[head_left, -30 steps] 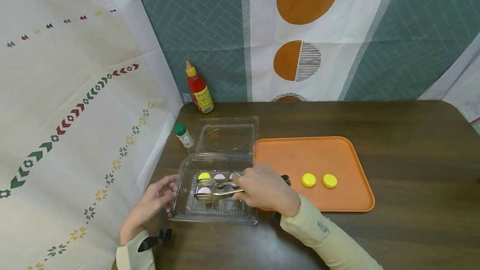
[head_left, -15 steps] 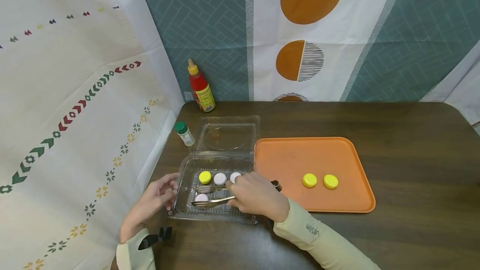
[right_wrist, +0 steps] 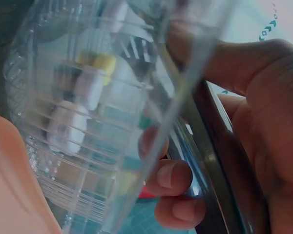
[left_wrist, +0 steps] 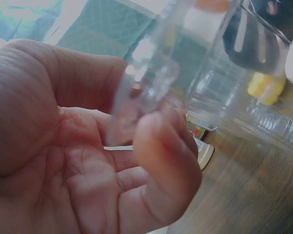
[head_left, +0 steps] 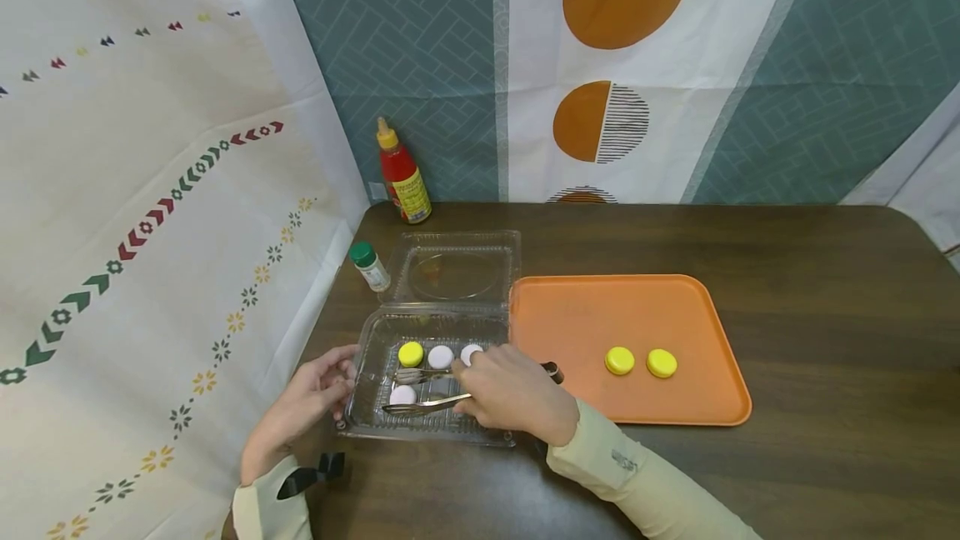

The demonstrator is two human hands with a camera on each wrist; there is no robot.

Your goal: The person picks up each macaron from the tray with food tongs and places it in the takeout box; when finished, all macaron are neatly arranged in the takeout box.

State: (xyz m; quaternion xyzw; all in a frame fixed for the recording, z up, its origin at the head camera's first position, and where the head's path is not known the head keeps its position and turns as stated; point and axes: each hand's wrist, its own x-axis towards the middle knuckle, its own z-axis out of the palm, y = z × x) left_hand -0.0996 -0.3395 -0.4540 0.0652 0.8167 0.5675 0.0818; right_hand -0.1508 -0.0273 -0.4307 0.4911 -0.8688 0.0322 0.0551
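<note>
A clear plastic container (head_left: 431, 427) stands with its hinged lid (head_left: 457, 269) lying back. My left hand (head_left: 318, 390) pinches the container's left rim between thumb and fingers, as the left wrist view shows. My right hand (head_left: 513, 390) grips metal tongs (head_left: 431, 405) reaching in over the container from the right. Their two ends are spread, on either side of a white macaron (head_left: 402, 395) in the front left. Behind it sit a yellow macaron (head_left: 410, 354), a white macaron (head_left: 440, 357) and another white macaron (head_left: 470, 353) partly hidden by the right hand.
An orange tray (head_left: 585, 307) with two yellow macarons (head_left: 619, 361) lies right of the container, against its side. A green-capped shaker (head_left: 370, 267) stands left of the lid. Behind it, a red sauce bottle (head_left: 406, 177) stands at the table's back left corner.
The right hand and tongs have moved slightly left and nearer the front, and the tong ends now stand a little farther apart around the white macaron. The left hand keeps its place on the rim.
</note>
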